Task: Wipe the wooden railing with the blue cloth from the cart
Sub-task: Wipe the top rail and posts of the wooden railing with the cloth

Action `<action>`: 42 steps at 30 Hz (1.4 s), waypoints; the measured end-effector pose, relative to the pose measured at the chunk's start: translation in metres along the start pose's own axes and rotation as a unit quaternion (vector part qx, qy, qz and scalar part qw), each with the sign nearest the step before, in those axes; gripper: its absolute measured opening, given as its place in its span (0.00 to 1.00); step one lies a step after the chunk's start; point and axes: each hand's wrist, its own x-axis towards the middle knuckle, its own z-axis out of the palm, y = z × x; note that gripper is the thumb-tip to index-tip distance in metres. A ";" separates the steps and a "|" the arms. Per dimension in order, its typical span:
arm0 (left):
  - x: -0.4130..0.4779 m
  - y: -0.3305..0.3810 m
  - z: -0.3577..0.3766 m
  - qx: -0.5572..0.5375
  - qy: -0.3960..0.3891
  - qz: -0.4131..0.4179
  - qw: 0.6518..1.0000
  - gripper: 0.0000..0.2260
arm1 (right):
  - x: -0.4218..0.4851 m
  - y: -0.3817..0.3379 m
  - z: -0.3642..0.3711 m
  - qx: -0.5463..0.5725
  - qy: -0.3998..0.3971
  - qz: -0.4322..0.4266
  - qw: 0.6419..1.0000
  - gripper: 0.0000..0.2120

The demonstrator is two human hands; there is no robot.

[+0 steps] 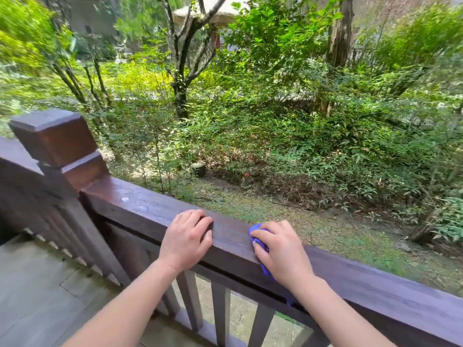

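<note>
Head view: looked down on the wooden railing (150, 204), slanting from a capped post (52, 136) at left towards lower right, with garden beyond. Found the left hand (185, 239) on the top rail, fingers curled at its far edge, gripping wood only. Found the right hand (280, 251) near it, fingers bent over the blue cloth (261, 246), pressing it onto the rail top (mostly hidden beneath the palm). Judged the cloth soft, light and limp; best held bunched under the palm.

Left hand (186, 240) on railing (150, 209); right hand (281, 251) rightward, atop cloth (261, 244).
</note>
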 end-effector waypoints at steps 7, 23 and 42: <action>0.007 -0.022 0.024 -0.018 0.058 0.016 0.998 0.16 | 0.020 -0.005 0.011 -0.009 0.025 0.043 0.999 0.07; 0.009 -0.033 0.047 -0.057 0.168 0.057 0.982 0.15 | 0.043 -0.044 0.036 -0.085 0.039 0.033 0.995 0.07; 0.012 -0.026 0.005 -0.146 0.011 -0.011 0.989 0.14 | 0.068 -0.049 0.053 -0.078 0.008 0.038 0.996 0.07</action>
